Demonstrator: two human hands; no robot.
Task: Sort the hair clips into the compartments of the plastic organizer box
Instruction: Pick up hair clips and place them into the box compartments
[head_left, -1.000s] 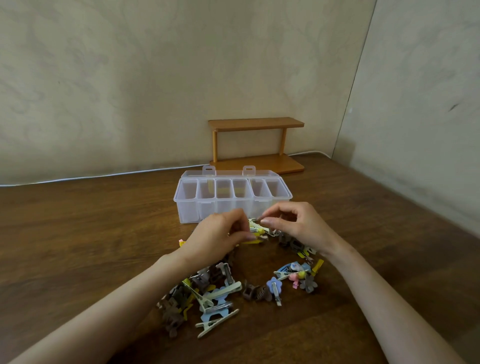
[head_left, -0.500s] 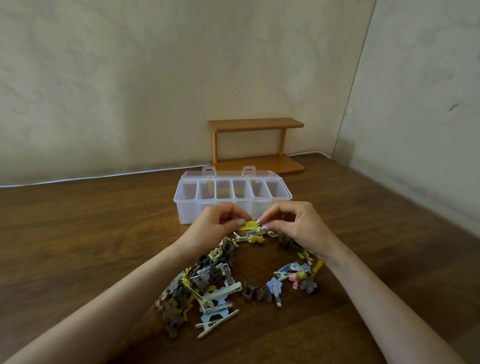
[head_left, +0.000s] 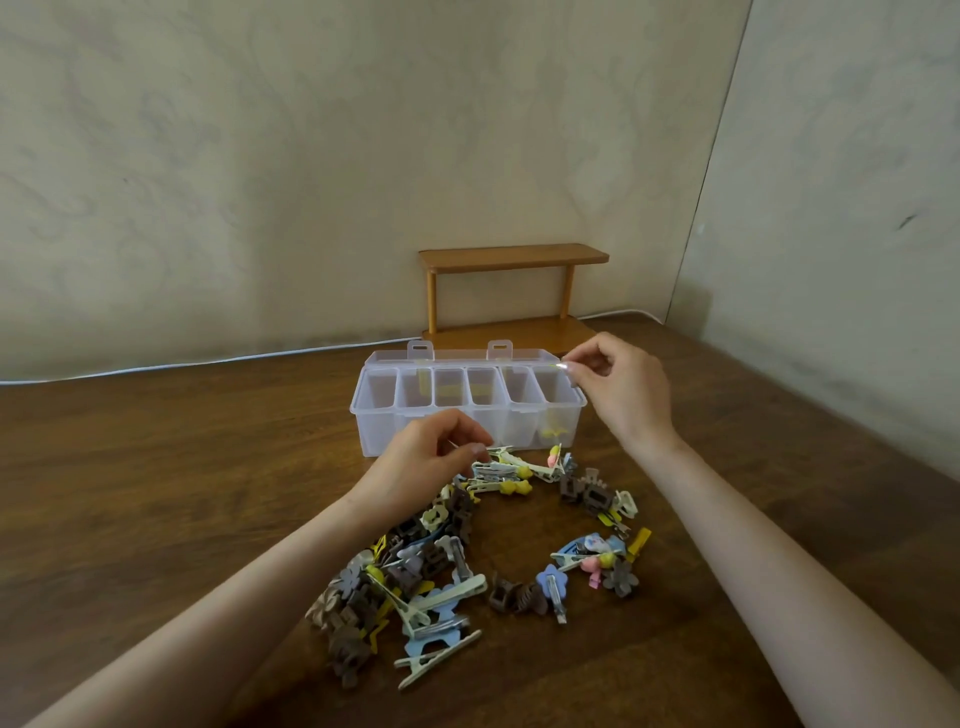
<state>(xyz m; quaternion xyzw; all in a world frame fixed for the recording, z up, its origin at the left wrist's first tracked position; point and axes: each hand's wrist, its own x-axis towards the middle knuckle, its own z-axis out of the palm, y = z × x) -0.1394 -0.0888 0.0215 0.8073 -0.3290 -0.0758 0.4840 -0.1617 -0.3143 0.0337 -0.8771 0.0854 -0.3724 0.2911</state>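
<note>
While the sorting is only just begun, the table (head_left: 156, 493) is shared by the plastic organizer box (head_left: 415, 436), left open with six compartments in a row, and the pile of hair clips (head_left: 415, 587) spread in front of it. The right hand (head_left: 623, 400) is held over the right-end compartment, thumb and finger pressed together; whether anything is held cannot be told, as only a tiny glint is seen. The left hand (head_left: 421, 462) is curled at the pile's far edge, where a pale clip (head_left: 511, 460) seems to be pinched. One yellow clip (head_left: 551, 431) is seen, blurred, low in that right-end compartment. Next, another clip must be pulled free and matched to a compartment.
</note>
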